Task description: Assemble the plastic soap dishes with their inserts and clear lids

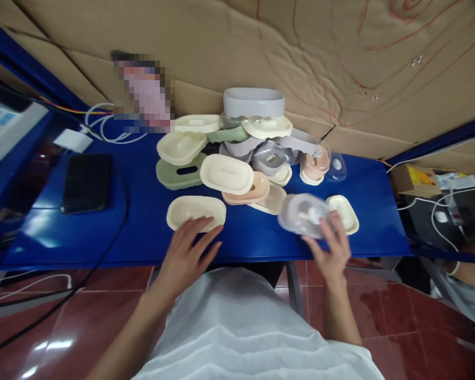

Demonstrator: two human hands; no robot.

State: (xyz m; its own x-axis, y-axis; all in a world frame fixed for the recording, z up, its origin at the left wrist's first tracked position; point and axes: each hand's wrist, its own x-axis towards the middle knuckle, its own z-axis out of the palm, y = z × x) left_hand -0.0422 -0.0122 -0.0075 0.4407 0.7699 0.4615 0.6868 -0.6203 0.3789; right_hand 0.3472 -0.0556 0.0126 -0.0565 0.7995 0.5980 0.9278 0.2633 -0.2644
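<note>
Head view: my right hand (332,248) grasps the lavender container (301,214) at its right end, on or just above the tabletop (253,244), cannot tell which. Long axis roughly left-right, toward my left hand (186,250): well apart, fingers loosely spread over the cream tray (196,207), contact unclear.

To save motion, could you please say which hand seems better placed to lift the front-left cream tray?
Probably the left hand: it reaches over the cream tray, while the right hand holds a pale container.
</note>
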